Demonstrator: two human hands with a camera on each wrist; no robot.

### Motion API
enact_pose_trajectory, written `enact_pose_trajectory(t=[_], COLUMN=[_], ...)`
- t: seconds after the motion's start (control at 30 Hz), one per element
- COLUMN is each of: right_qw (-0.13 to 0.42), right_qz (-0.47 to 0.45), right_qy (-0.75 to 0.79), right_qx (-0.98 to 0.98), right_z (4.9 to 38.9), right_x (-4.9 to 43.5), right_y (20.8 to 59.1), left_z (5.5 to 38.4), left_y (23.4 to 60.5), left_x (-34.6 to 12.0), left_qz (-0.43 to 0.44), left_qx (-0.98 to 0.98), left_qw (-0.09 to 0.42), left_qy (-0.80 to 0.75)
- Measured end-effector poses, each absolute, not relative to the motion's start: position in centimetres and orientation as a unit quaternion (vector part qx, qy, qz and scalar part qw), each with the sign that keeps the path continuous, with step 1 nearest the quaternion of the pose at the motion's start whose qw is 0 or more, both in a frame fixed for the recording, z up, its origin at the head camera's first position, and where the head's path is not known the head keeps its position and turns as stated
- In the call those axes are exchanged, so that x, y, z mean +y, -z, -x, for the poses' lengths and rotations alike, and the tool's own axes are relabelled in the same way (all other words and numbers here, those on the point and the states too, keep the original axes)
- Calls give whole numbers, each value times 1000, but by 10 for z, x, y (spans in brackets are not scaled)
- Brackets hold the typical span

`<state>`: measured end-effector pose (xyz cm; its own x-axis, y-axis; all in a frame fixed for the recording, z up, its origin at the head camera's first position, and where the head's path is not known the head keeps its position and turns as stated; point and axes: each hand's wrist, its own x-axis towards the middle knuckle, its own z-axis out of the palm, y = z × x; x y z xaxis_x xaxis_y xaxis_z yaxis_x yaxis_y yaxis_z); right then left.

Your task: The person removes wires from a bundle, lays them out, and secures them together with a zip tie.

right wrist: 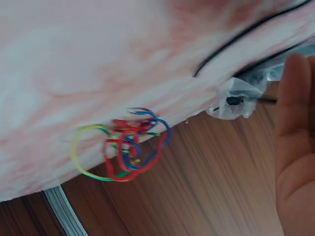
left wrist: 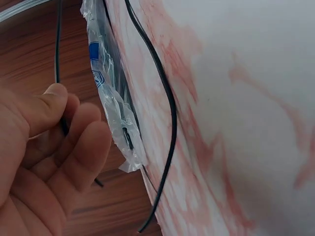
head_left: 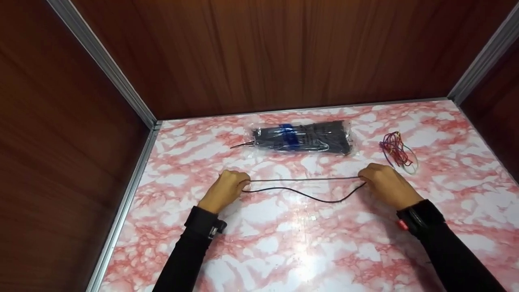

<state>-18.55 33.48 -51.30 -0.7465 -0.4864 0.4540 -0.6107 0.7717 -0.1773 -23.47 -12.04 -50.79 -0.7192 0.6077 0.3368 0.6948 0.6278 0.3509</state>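
Observation:
A black wire [head_left: 304, 179] runs nearly straight from one hand to the other. My left hand [head_left: 229, 187] pinches it between thumb and forefinger, and a short end pokes out past the fingers in the left wrist view. My right hand [head_left: 387, 185] grips the same wire at its other side; in the right wrist view only part of this hand shows, and its fingertips are out of sight. A second black wire [left wrist: 172, 113] lies in a curve on the table, nearer me. Its two ends stop close to the hands, loose in the wrist views.
Behind the wires lies a clear plastic bag [head_left: 316, 138] of long thin black strips with a blue label. To its right sits a tangle of red, blue and yellow-green wires [head_left: 397, 150]. Brown wood-look panels [head_left: 284, 52] enclose the marbled red-white table [head_left: 300, 243].

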Motion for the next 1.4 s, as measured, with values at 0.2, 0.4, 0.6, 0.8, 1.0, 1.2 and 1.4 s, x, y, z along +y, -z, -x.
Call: enact_pose_trajectory(t=[0.2,0.4,0.6,0.8,1.0,1.2,1.4], right_qw=[159,136,121,193,247,286,274], right_qz=[-337,-304,-284,-285,-292,-296,-304], right_qy=[-168,-127,-56,-23,2,3,-2], right_qx=[-913,-934,-950,-939,-924,-912,-912], right_z=[178,172,168,170,174,174,174], right_x=[338,332,324,320,321,326,331], right_y=[520,532,537,540,546,549,549], left_z=[228,227,231,235,233,228,227], left_y=[509,521,525,525,529,529,527], left_x=[-124,-121,-115,-112,-116,-118,-119], left_qz=[325,287,280,257,255,282,261], left_qx=[-924,-939,-946,-956,-957,-951,-954], left_qw=[35,23,4,11,36,57,58], left_qy=[200,190,164,143,136,115,132])
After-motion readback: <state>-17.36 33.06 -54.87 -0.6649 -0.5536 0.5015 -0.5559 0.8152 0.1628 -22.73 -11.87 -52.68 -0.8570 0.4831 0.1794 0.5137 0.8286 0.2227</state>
